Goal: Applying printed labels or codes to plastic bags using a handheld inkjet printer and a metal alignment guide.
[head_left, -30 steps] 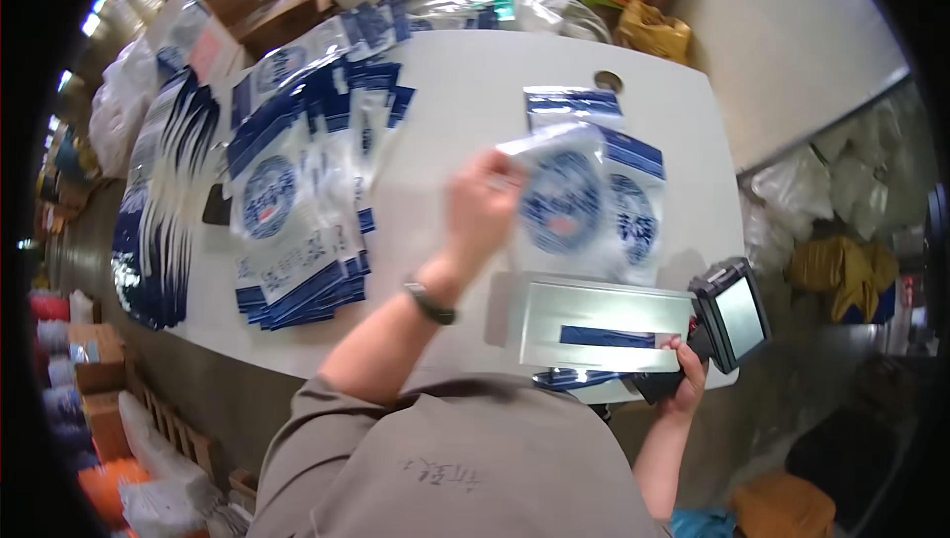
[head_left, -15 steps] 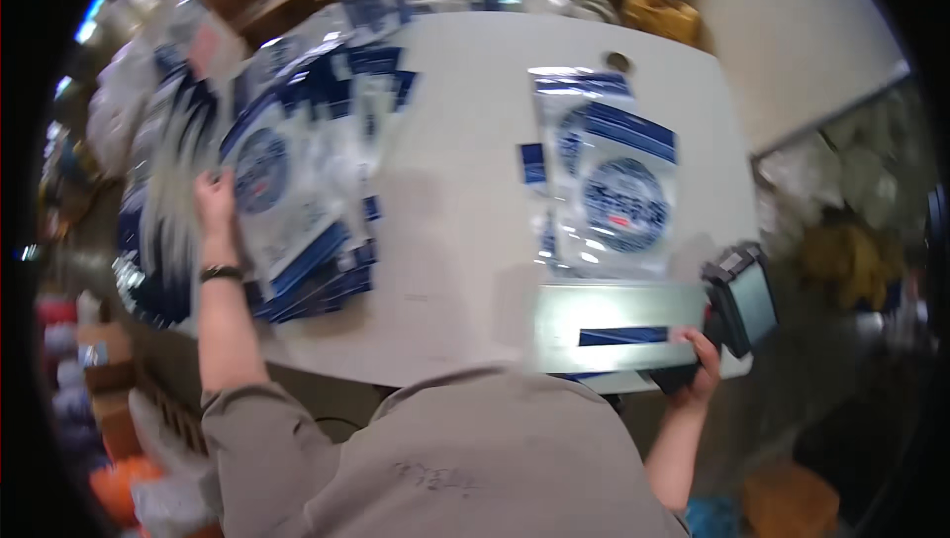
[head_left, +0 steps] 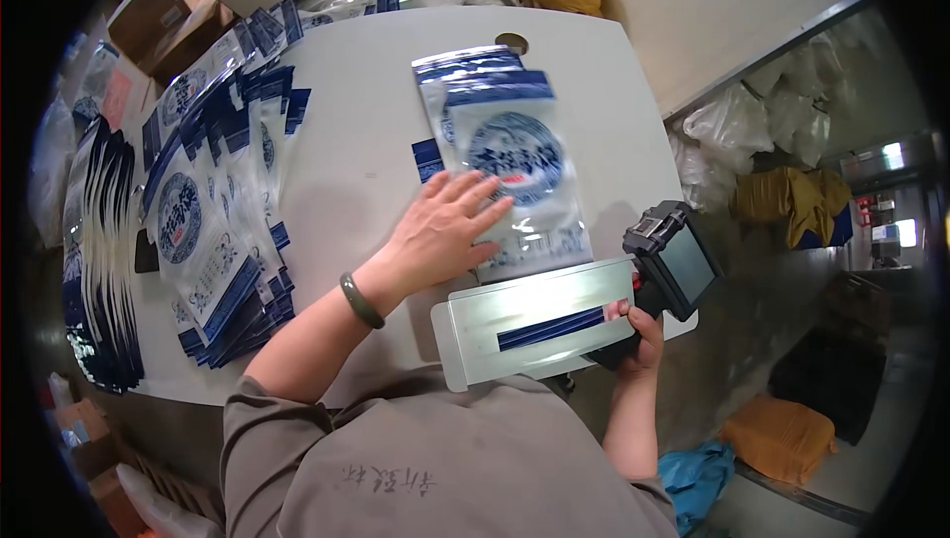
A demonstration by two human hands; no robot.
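My left hand lies with fingers spread on the lower left of a printed plastic bag, the top one of a blue-and-white stack on the table. My right hand is wrapped round the grip of a black handheld inkjet printer with a screen. In front of the printer is a silvery metal plate with a long slot, through which dark blue strips show. The plate lies along the stack's near end, and its near edge reaches the table's rim.
A heap of similar bags covers the table's left part, beside a fanned row of bags. Open cardboard boxes stand beyond the far left edge. The white table has a round hole at the back.
My left hand has moved right, from the left-hand bags onto the stack. The head view has shifted right. My right hand still holds the printer, and the metal plate now appears tilted.
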